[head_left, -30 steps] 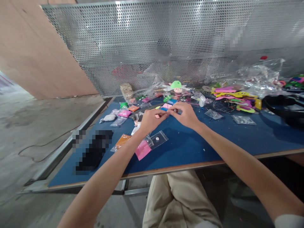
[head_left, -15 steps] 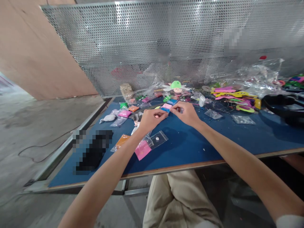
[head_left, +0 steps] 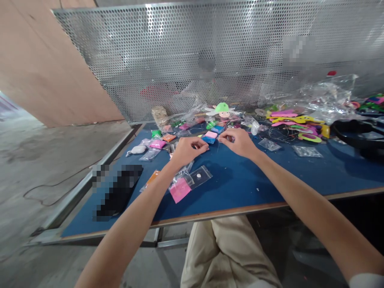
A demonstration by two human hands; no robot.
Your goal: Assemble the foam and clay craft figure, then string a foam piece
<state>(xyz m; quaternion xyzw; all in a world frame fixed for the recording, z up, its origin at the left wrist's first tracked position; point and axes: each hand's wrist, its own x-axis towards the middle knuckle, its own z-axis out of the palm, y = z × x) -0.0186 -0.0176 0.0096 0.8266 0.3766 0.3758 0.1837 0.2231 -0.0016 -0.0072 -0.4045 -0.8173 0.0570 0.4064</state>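
Sprawling across the blue tabletop (head_left: 270,180) are scattered little bags (head_left: 200,176). The left hand (head_left: 186,150) and right hand (head_left: 238,142) are hovering mid-table, fingertips facing, each curled with thumb meeting forefinger; whatever they are pinching is too small to tell. Between them the blue and pink packets (head_left: 210,137) are lying, just beyond the fingertips, near to both.
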